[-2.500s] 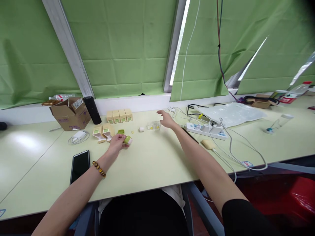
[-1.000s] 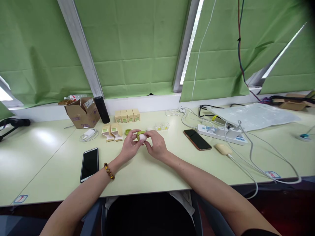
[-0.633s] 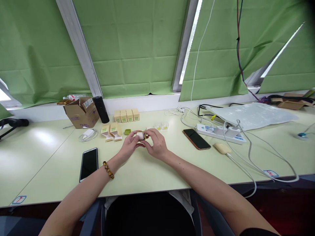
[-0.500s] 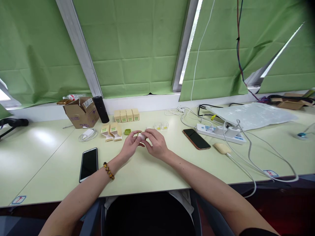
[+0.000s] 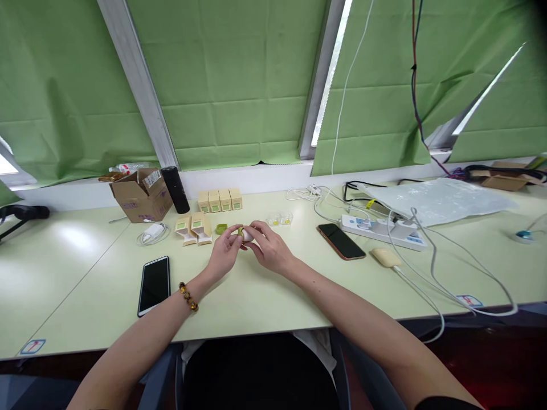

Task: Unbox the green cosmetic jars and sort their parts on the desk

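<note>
Between my fingertips, above the middle of the table, is a small white rounded case with a green cover (image 5: pixel 246 234) on its left part; it looks like an earbud case. My left hand (image 5: pixel 224 251) pinches its left end, and my right hand (image 5: pixel 270 248) grips the right side with bent fingers. Fingers hide part of the case. Just beyond my left hand lies a small green tray-like piece (image 5: pixel 221 229). Two opened small cardboard boxes (image 5: pixel 201 228) are to its left. Clear plastic packs with yellowish bits (image 5: pixel 280 219) lie beyond my right hand.
Several closed small boxes (image 5: pixel 219 201) form a row at the back, near a black cylinder (image 5: pixel 175 190) and a cardboard carton (image 5: pixel 141 196). Phones lie left (image 5: pixel 154 286) and right (image 5: pixel 341 241). A power strip (image 5: pixel 382 232) with trailing cables and a cream-coloured mouse-like object (image 5: pixel 386 257) occupy the right.
The case has turned slightly in my fingers, and more of its green cover shows on the left. My right fingers have shifted a little over it. Everything else stays put.
</note>
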`<state>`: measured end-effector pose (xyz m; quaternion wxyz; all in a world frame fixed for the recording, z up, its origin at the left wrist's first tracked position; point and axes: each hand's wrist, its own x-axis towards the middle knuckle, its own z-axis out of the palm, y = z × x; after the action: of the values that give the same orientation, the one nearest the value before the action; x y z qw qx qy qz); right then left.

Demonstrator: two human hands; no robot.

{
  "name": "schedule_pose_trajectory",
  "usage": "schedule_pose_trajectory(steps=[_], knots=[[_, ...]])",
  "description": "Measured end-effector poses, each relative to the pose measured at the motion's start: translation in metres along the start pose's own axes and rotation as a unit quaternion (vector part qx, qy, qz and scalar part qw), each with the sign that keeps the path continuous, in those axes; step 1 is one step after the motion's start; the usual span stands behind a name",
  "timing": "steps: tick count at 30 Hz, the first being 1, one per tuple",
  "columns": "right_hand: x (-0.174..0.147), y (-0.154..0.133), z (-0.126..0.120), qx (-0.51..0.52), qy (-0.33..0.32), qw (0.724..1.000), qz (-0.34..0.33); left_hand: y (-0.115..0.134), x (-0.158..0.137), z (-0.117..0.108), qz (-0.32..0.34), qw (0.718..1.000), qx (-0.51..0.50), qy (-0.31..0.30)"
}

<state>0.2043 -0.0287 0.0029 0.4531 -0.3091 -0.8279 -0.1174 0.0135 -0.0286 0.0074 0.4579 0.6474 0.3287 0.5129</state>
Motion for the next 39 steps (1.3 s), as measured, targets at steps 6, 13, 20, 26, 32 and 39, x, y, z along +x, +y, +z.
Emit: schedule_pose_trajectory(steps=[6,13,20,26,32,39], knots=[[0.000,0.002,-0.002,-0.018,-0.023,1.000,0.011,-0.001,-0.004,-0.003,0.047,0.991,0.123,0.025],[-0.002,0.002,-0.001,-0.014,-0.029,0.999,0.015,0.000,-0.002,-0.010,0.199,0.936,0.286,0.059],[0.001,-0.005,-0.005,-0.052,-0.049,0.997,-0.002,-0.007,-0.004,-0.012,0.194,0.941,0.276,0.021],[0.002,-0.011,-0.002,-0.059,-0.062,0.996,0.003,-0.005,-0.005,-0.010,0.206,0.919,0.336,0.025],[0.004,-0.018,0.005,-0.082,-0.060,0.995,0.005,0.001,-0.003,-0.006,0.209,0.914,0.344,0.051],[0.005,-0.018,0.009,-0.104,-0.049,0.993,0.007,0.004,-0.002,-0.005,0.203,0.902,0.378,0.054]])
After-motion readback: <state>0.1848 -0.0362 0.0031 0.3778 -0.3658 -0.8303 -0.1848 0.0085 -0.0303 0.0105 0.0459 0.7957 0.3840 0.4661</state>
